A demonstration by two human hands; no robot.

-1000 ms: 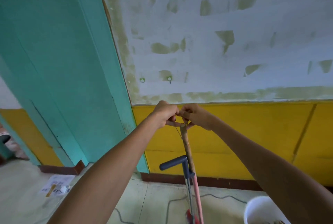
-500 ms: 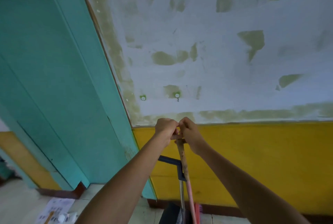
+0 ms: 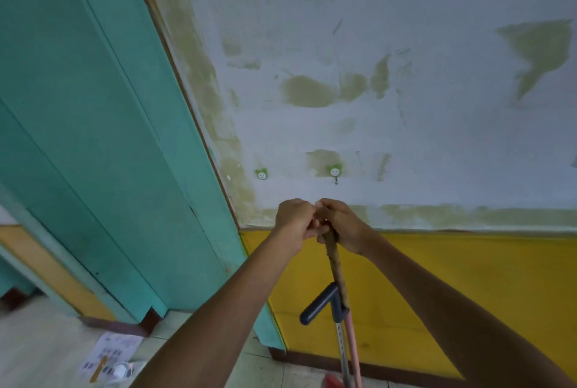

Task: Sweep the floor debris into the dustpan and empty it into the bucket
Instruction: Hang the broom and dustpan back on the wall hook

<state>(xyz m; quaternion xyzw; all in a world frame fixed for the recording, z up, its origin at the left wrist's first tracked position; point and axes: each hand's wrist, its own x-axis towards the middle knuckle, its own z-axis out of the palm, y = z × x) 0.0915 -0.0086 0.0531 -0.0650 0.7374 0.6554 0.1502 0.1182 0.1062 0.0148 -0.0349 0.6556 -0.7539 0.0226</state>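
Observation:
Both my hands meet at the top of the broom handle [image 3: 335, 266], a brown-wrapped stick that turns pink lower down. My right hand [image 3: 342, 225] grips the handle's top end. My left hand [image 3: 295, 217] is pinched closed against it, fingertips touching the right hand; a thin loop may be between them but I cannot make it out. The dustpan's metal pole with its dark blue grip [image 3: 321, 301] stands right beside the broom. A wall hook [image 3: 335, 172] with a green smiley base sits just above my hands. The bucket is out of view.
A second green hook [image 3: 261, 174] is on the patched white wall to the left. A teal door frame [image 3: 175, 169] runs down to the floor. Papers and a small white object [image 3: 109, 359] lie on the pale floor at lower left. The lower wall is yellow [image 3: 452, 294].
The view has tilted upward and closer to the wall; the bucket dropped out of sight. My hands with the broom top have risen closer to the right hook.

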